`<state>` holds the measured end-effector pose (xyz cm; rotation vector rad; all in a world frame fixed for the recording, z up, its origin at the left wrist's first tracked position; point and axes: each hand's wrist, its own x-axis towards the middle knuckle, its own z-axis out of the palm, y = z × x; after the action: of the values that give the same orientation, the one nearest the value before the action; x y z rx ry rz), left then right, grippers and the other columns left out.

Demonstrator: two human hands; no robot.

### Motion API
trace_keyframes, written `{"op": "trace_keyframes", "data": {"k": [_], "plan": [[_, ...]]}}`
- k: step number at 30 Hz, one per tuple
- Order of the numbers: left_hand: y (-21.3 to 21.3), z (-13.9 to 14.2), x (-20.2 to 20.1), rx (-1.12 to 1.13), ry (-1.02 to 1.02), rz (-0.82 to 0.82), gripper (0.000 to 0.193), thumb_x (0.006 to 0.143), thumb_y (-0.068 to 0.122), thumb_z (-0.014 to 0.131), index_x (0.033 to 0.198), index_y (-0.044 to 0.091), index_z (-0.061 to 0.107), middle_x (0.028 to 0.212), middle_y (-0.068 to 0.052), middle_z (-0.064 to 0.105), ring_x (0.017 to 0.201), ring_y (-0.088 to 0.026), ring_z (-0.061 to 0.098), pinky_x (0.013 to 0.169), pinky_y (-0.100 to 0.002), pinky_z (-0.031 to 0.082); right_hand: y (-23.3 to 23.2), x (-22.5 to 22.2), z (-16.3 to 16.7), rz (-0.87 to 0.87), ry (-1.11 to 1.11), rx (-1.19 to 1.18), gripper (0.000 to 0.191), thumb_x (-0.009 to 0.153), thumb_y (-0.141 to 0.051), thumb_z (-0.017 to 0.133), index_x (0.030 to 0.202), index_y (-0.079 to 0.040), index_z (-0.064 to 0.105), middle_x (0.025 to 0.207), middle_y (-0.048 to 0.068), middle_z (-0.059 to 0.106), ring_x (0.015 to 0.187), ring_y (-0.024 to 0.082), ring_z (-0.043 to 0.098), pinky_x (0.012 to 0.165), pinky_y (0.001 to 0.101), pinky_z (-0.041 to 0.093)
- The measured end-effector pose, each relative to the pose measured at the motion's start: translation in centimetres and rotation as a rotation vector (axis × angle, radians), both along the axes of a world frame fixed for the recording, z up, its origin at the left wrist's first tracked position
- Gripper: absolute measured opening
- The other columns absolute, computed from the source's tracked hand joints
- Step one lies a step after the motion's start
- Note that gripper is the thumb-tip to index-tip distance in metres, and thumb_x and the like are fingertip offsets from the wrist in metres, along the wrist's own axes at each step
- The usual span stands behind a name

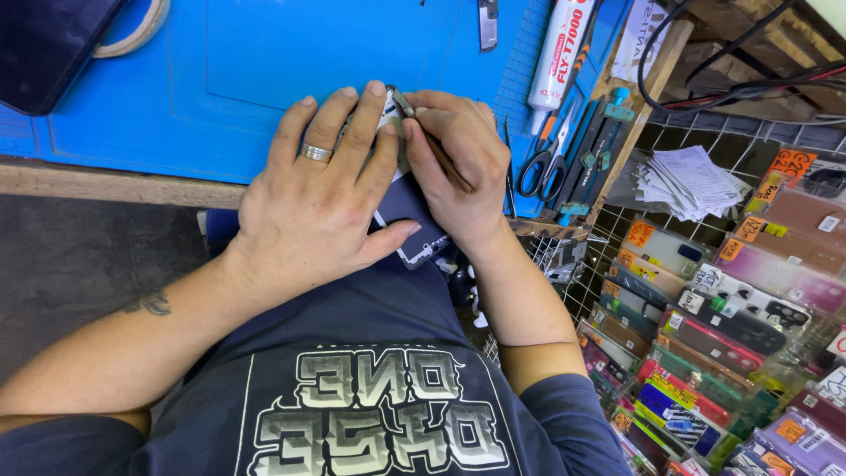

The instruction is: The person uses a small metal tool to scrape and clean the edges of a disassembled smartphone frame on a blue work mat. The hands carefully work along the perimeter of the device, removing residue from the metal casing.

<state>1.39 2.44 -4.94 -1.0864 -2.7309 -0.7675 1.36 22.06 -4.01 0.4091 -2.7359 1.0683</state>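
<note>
The blue rubber work mat (264,70) covered the bench, its near edge meeting a wooden strip. On that edge lay a flat dark phone with a pale border (414,220), mostly hidden. The left hand (308,203), wearing 1 ring, lay flat over it, its fingers (366,128) pressed together to steady it. The right hand (463,163) pinched a thin metal-tipped tool (404,101) at the phone's far edge. Good practice, by judgement, called for firm downward pressure and a shallow, slow tool angle. Black-handled scissors (545,167) lay just beside the right hand.
</note>
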Motion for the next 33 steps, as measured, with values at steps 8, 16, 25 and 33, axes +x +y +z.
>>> {"op": "trace_keyframes", "data": {"k": [8,16,25,33], "plan": [[-0.04,0.02,-0.03,-0.019,-0.005,-0.008,0.085,0.085,0.064,0.073,0.133,-0.005,0.065,0.148,-0.028,0.054,0.136,-0.039,0.050,0.113,-0.054,0.038,0.00,-0.04,0.24,0.016,-0.006,0.029,0.008,0.099,0.001,0.074,0.104,-0.001,0.068,0.114,0.011,0.073,0.096,0.024,0.070,0.082,0.0320,0.048],[0.05,0.09,-0.03,-0.006,-0.018,-0.001,0.085,0.085,0.063,0.075,0.133,-0.005,0.065,0.149,-0.028,0.053,0.136,-0.039,0.050,0.113,-0.054,0.038,0.03,-0.09,0.27,0.019,-0.008,0.043,0.008,0.100,0.000,0.074,0.106,-0.002,0.068,0.116,0.011,0.073,0.100,0.025,0.070,0.085,0.0315,0.049],[0.00,0.18,-0.13,0.034,-0.061,0.002,0.085,0.080,0.061,0.079,0.131,-0.006,0.066,0.148,-0.035,0.050,0.136,-0.044,0.048,0.114,-0.054,0.038,-0.01,-0.13,0.06,0.026,-0.002,0.038,0.011,0.099,0.000,0.075,0.108,-0.001,0.068,0.118,0.011,0.072,0.102,0.025,0.069,0.087,0.0325,0.048],[0.04,0.23,-0.20,0.025,-0.062,-0.008,0.085,0.081,0.062,0.076,0.133,-0.005,0.064,0.148,-0.034,0.049,0.136,-0.043,0.047,0.113,-0.056,0.038,0.33,-0.20,-0.21,0.037,-0.026,-0.023,0.011,0.099,0.000,0.074,0.107,-0.001,0.067,0.119,0.011,0.072,0.100,0.024,0.069,0.091,0.0332,0.049]]}}
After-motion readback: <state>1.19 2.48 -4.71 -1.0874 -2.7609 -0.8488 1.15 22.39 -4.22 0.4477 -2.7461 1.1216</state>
